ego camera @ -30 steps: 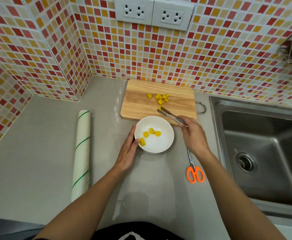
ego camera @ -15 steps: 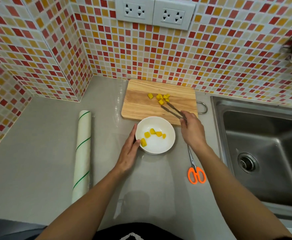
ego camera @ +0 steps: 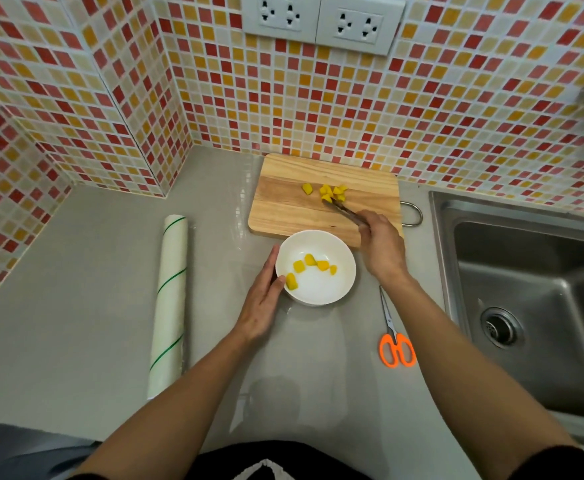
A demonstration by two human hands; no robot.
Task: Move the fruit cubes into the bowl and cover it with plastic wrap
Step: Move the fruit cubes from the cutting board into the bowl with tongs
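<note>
1. Leftmost, a white plastic-wrap roll with green stripes [ego camera: 169, 303] lies on open grey countertop [ego camera: 76, 289].
2. Left hand [ego camera: 261, 303], fingers extended, rests against the round white bowl [ego camera: 346, 271] containing five yellow fruit cubes [ego camera: 309, 265].
3. Right hand [ego camera: 384, 247] grips metal tongs [ego camera: 346, 211], tips at the remaining cubes [ego camera: 332, 192] on the wooden cutting board [ego camera: 283, 209].
4. Orange-handled scissors [ego camera: 396, 344] lie beside the steel sink [ego camera: 539, 306].

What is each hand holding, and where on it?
Right hand grips the tongs at their rear end. Left hand holds nothing; it rests against the bowl rim.
</note>
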